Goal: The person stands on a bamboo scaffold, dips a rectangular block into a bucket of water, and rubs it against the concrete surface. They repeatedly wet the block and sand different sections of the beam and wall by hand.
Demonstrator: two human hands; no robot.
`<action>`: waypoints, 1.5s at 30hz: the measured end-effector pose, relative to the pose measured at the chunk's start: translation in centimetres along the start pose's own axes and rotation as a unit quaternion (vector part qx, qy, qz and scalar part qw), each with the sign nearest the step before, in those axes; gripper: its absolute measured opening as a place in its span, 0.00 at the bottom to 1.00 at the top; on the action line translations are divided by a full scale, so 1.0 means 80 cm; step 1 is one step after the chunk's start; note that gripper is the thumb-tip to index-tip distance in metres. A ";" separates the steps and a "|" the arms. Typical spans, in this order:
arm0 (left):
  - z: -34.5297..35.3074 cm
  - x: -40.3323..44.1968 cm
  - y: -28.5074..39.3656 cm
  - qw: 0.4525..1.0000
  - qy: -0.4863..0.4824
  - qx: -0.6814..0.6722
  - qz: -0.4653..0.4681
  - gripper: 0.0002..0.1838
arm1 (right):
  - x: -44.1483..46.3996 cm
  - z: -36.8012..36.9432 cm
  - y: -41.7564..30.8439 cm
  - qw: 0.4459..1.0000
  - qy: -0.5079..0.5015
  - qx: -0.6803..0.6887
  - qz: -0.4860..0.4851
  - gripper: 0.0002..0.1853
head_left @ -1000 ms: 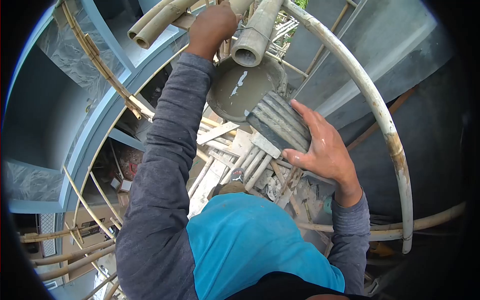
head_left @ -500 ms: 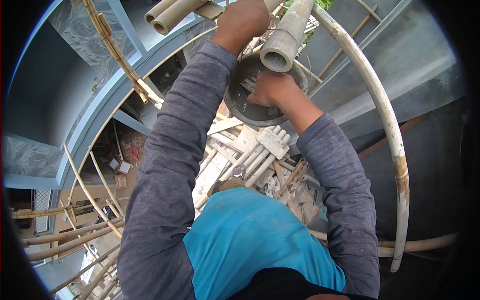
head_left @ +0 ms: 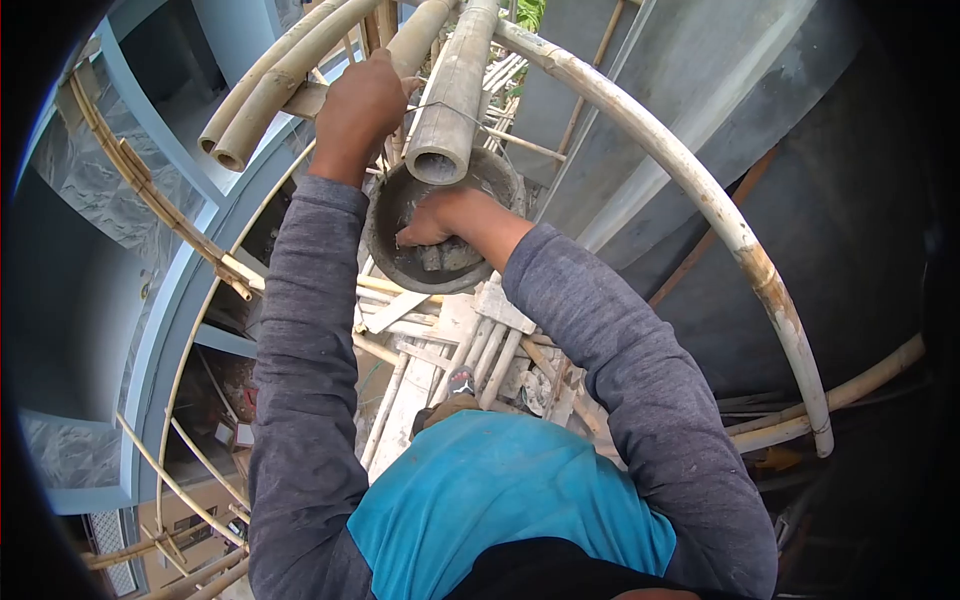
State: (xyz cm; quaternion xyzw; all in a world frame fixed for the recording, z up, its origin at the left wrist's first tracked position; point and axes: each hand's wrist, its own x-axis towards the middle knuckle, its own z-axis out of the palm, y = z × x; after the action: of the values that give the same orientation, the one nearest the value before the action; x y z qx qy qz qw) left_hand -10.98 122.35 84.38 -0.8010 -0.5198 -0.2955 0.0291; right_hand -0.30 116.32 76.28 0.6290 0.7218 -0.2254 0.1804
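Note:
A dark round bucket [head_left: 383, 235], with grey residue on its inside, hangs under the bamboo poles. My right hand [head_left: 440, 215] reaches into it, its fingers curled down; what they hold, if anything, is hidden. Grey lumps [head_left: 447, 258] lie in the bucket below that hand. My left hand [head_left: 362, 112] is closed around a bamboo pole [head_left: 418, 38], up and to the left of the bucket. Between my hands, a thick bamboo pole [head_left: 452, 110] points its hollow end at me, with a thin wire [head_left: 440, 104] across it.
Two more bamboo poles [head_left: 275, 95] end at the upper left. A long curved pole [head_left: 690, 165] runs down the right side beside a grey wall [head_left: 690, 60]. Boards and poles [head_left: 425, 380] form the footing below, where a sandalled foot [head_left: 461, 381] shows. Blue-framed building [head_left: 165, 330] at left.
The view has shifted, so the poles and bucket appear farther left. My right hand has moved deeper into the bucket. My left hand stays at the poles.

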 end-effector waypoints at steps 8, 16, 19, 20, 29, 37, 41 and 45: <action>-0.002 0.000 0.002 1.000 0.019 -0.009 0.004 0.23 | -0.105 -0.026 -0.019 0.999 0.043 -0.008 -0.007 0.34; -0.005 0.006 -0.001 0.998 -0.042 -0.024 -0.042 0.32 | -0.191 0.004 0.001 0.983 0.172 -0.024 -0.055 0.37; 0.002 0.011 -0.015 0.998 -0.055 -0.041 -0.013 0.34 | -0.240 0.028 0.042 0.982 0.182 -0.017 -0.053 0.40; -0.011 0.007 -0.009 0.994 -0.087 -0.065 -0.019 0.36 | -0.258 0.037 0.062 0.982 0.184 -0.015 -0.043 0.42; -0.001 0.006 -0.028 0.977 -0.083 -0.197 0.014 0.35 | -0.433 0.039 0.271 0.883 0.374 0.269 0.091 0.43; 0.007 -0.004 -0.022 0.989 -0.021 -0.148 0.015 0.34 | -0.447 -0.089 0.405 0.530 0.579 0.619 -0.018 0.27; 0.004 -0.007 -0.022 0.990 -0.045 -0.130 -0.001 0.33 | -0.424 -0.157 0.481 0.435 0.680 0.590 -0.020 0.26; 0.004 -0.007 -0.020 0.994 -0.033 -0.104 0.012 0.34 | -0.397 -0.240 0.511 0.305 0.828 0.442 -0.157 0.26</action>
State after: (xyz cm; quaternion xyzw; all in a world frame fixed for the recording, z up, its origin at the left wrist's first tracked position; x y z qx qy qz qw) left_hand -12.34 122.71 83.41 -0.8151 -0.4773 -0.3211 -0.0680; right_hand 45.13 105.04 105.53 0.3449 0.3690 0.1047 -0.8567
